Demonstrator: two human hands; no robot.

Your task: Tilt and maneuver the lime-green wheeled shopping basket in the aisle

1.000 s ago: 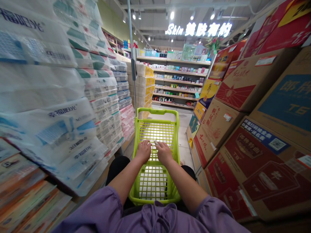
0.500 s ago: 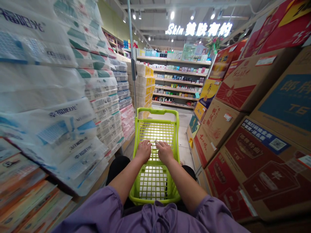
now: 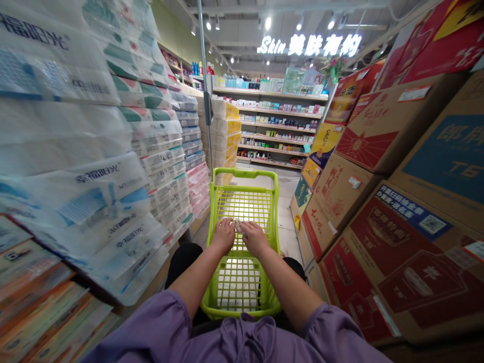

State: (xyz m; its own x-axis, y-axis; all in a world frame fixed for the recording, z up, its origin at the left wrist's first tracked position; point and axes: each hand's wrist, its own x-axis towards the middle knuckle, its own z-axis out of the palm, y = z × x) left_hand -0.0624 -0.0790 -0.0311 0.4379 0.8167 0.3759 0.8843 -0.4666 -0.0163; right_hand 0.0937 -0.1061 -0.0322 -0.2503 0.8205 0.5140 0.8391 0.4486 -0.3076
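A small crumpled whitish piece (image 3: 237,223) sits between the fingertips of my two hands; it is too small to tell its kind. My right hand (image 3: 255,238) pinches it with curled fingers. From the other side, my left hand (image 3: 224,236) meets it, fingers bent and closed together. Both hands hover over a bright green plastic basket (image 3: 275,237) with grid walls, which stands upright between my knees. Its handle (image 3: 245,173) is at the far end. Through the grid I see pale floor tiles.
On the left, wrapped tissue packs (image 3: 109,186) are piled high. Printed cartons (image 3: 363,131) form a stack close on the right. A metal pole (image 3: 206,75) rises ahead, left of the aisle. Shelves of small products (image 3: 280,108) stand at the far end.
The whitish piece has moved left with my right fingertips and now reaches my left fingers. The gap between the hands has narrowed. The basket has not moved.
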